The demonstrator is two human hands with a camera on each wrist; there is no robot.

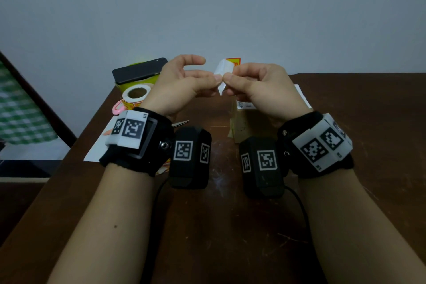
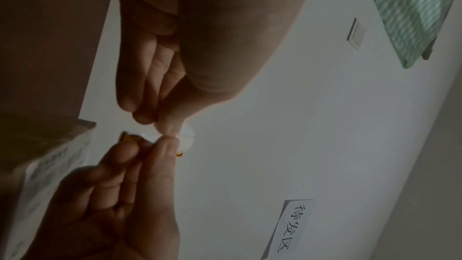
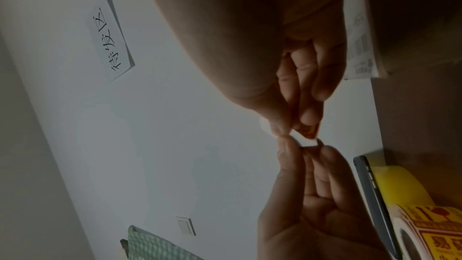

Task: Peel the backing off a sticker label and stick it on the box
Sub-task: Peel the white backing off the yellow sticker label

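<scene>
Both hands are raised above the table and meet fingertip to fingertip on a small sticker label (image 1: 223, 70). Its white backing faces me and is bent, and an orange-yellow printed face (image 1: 234, 62) shows at its top. My left hand (image 1: 215, 79) pinches the label's lower edge from the left, and my right hand (image 1: 228, 80) pinches it from the right. The wrist views show the same pinch on the label (image 2: 187, 138) (image 3: 308, 140). A brown cardboard box (image 1: 244, 123) with a white shipping label stands on the table under my right hand.
A roll of orange stickers (image 1: 136, 97) stands at the back left, in front of a yellow container with a black phone (image 1: 140, 70) lying on top of it. Pink-handled scissors (image 1: 118, 107) lie on white paper by the left wrist. The table (image 1: 357, 122) ends at the wall behind.
</scene>
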